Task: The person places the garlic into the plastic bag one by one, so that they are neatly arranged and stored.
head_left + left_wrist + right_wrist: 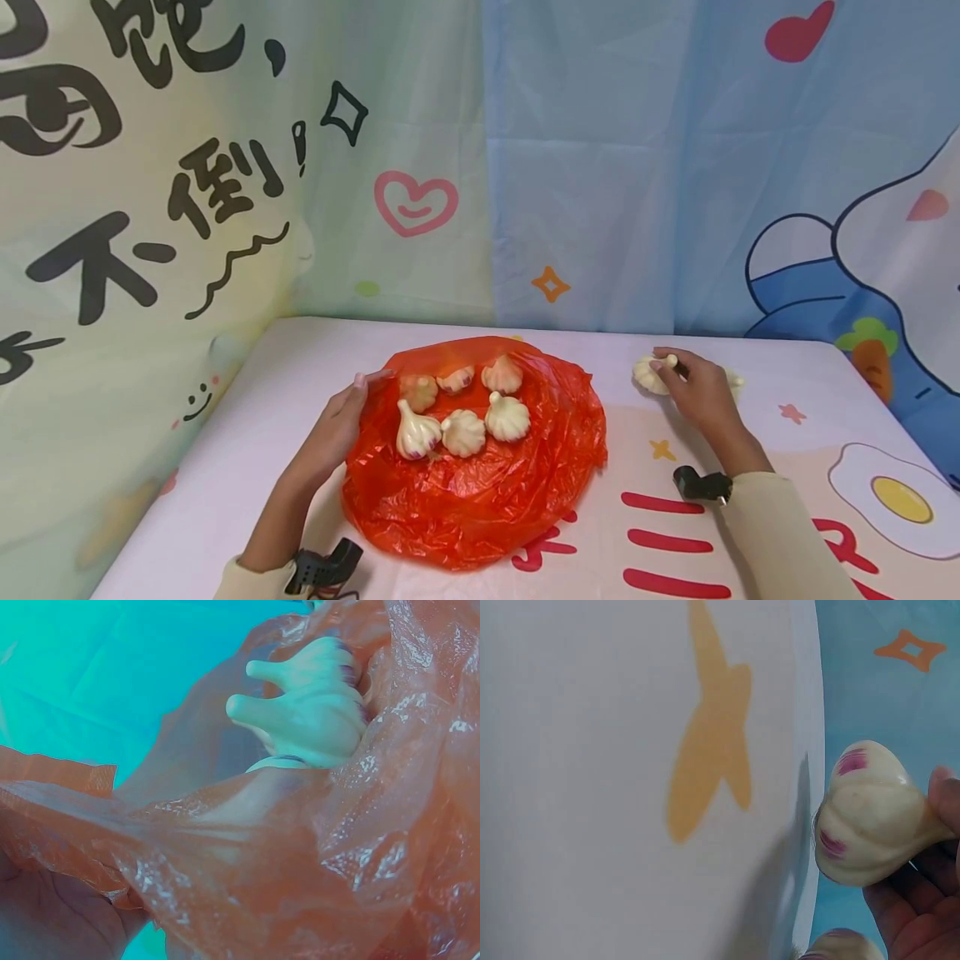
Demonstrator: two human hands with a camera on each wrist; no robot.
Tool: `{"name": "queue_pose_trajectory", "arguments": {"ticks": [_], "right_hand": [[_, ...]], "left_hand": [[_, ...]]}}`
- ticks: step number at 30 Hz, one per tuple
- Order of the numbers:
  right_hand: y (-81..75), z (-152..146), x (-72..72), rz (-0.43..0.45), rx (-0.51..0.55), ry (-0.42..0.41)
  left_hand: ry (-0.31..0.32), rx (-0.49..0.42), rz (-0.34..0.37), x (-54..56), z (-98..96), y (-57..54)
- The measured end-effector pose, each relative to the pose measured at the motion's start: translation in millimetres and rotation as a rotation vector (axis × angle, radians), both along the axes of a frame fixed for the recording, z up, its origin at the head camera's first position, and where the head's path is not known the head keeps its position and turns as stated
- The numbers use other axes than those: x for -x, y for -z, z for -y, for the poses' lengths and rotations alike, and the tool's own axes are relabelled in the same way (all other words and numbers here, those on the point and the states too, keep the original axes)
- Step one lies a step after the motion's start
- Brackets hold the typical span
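A thin red plastic bag (480, 508) lies spread open on the table, with several white garlic bulbs (463, 433) grouped in its mouth. Some at the back show through the red film. At the bag's left rim, my left hand (341, 429) holds the edge; the film covers part of its fingers in the left wrist view. Off to the right of the bag, my right hand (701, 392) pinches a garlic bulb (874, 814) by its stem, and purple streaks mark the bulb. Another garlic bulb (734, 381) is partly hidden behind that hand.
The table (330, 342) wears a pale printed cloth with red strokes and a fried-egg picture (900, 500). Behind it hangs a printed curtain (585, 167), and a second one (225, 275) hangs at the left. A small camera sits on each wrist.
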State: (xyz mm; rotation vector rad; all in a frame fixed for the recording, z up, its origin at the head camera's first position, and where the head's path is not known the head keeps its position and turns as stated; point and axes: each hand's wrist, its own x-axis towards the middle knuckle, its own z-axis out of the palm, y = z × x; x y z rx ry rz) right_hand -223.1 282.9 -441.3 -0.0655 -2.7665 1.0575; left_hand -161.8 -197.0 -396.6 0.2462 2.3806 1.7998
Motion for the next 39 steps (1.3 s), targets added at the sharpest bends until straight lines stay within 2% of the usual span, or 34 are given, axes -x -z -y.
{"name": "queue_pose_trajectory", "arguments": {"ticks": [9,11,16,18,19,22,26,30,39], "right_hand": [[-7.6,4.9,-1.2,0.005,0.004,-0.017],[2.4,0.1,5.9,-0.025,-0.017,-0.023],[0.0,4.2,6.7,-0.05,-0.034,-0.033],[-14.5,14.4,-1.3,-0.039,-0.027,-0.04],[-17.1,16.8,-2.2,-0.04,-0.02,-0.048],[-26.2,26.7,-7.8,-0.083,-0.025,-0.064],[-41.6,38.9,-16.1,-0.144,0.015,-0.125],[-49.4,46.0,-19.5,-0.173,0.021,-0.156],[-60.0,57.6,-26.3,-0.17,0.057,-0.189]], "left_hand": [[0.006,-0.012,-0.007,0.0,1.1,1.3],[0.006,-0.016,-0.008,0.1,1.5,1.4],[0.011,-0.023,-0.016,0.3,2.5,1.3],[0.013,-0.025,-0.016,0.1,2.6,1.1],[0.012,-0.025,-0.014,0.2,2.6,1.1],[0.01,-0.022,-0.011,0.1,2.1,1.0],[0.008,-0.021,-0.012,-0.1,1.8,0.7],[0.002,-0.014,-0.011,-0.4,1.7,-0.1],[-0.001,0.013,-0.015,-0.2,1.4,-1.2]]}}
